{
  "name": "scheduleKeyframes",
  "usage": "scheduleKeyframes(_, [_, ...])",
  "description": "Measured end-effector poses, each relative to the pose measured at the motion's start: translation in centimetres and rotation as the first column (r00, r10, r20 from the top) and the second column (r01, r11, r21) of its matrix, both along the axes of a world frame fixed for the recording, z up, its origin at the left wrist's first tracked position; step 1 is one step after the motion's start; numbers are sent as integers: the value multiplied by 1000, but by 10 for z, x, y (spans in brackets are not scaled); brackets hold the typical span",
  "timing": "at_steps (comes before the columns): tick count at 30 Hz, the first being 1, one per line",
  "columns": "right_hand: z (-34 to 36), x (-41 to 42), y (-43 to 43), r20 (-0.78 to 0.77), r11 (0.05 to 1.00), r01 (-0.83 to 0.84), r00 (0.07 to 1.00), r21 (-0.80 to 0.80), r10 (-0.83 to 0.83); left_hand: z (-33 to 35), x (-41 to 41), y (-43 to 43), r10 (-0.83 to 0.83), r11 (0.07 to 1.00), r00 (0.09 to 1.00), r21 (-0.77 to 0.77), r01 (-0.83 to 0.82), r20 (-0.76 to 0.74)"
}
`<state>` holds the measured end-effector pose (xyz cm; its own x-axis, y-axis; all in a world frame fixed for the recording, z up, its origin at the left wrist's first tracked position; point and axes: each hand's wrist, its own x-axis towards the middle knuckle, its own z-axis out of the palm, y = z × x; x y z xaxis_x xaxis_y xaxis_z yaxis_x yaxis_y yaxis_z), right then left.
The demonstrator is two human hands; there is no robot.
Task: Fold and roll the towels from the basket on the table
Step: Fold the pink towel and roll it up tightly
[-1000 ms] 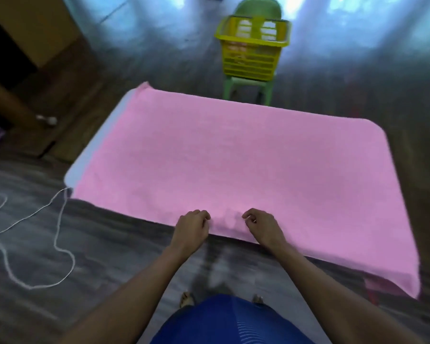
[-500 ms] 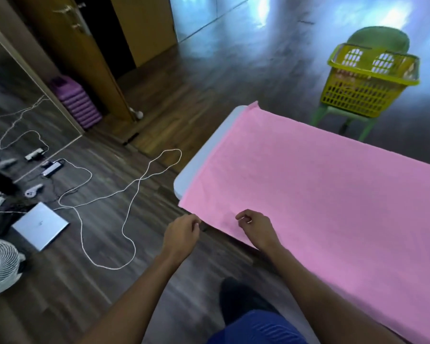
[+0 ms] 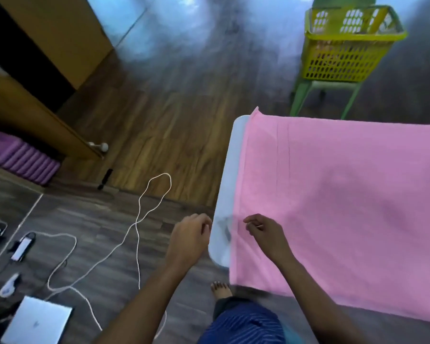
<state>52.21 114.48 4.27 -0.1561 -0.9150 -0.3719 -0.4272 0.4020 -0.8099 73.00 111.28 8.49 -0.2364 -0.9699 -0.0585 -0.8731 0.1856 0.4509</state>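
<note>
A pink towel [image 3: 345,199] lies spread flat over a white table [image 3: 231,170], with only the table's left end bare. My right hand [image 3: 264,232] is over the towel's left edge near the front corner, its fingers curled in, and the cloth under it lies flat. My left hand [image 3: 190,235] hangs just off the table's left end, above the floor, with its fingers loosely curled and nothing in it. The yellow basket [image 3: 345,50] stands on a green chair [image 3: 305,95] beyond the table's far side; I cannot make out what is in it.
A white cable [image 3: 144,219] loops over the wooden floor to the left. A laptop [image 3: 35,321], chargers [image 3: 21,247] and a purple mat [image 3: 23,157] lie further left. A wooden door [image 3: 48,115] stands open there. My bare foot [image 3: 221,289] is by the table's corner.
The view has swung left. Both hands have slid along the towel's front edge to its left end, and my left hand is now off the towel, beside the table.
</note>
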Motion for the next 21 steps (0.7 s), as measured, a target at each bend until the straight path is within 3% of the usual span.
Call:
scheduleKeyframes(6, [-1,51,-55,1,967,252,968,33,-252,3,38,-106,-237,971,972,36,237,-3])
scheduleKeyframes(11, [-7,88,-85,-56,885,465,884,-8,-464,-6,56,-188,-490,869,871,75,489,-5])
scheduleKeyframes(16, [5,127,-103,-65,720,693,718,-12,-693,-1,57,-252,-731,679,682,102,727,11])
scheduleKeyframes(21, [10,157,-105,-67,486,874,485,-2,-872,2,27,-296,-875,475,483,126,871,-38])
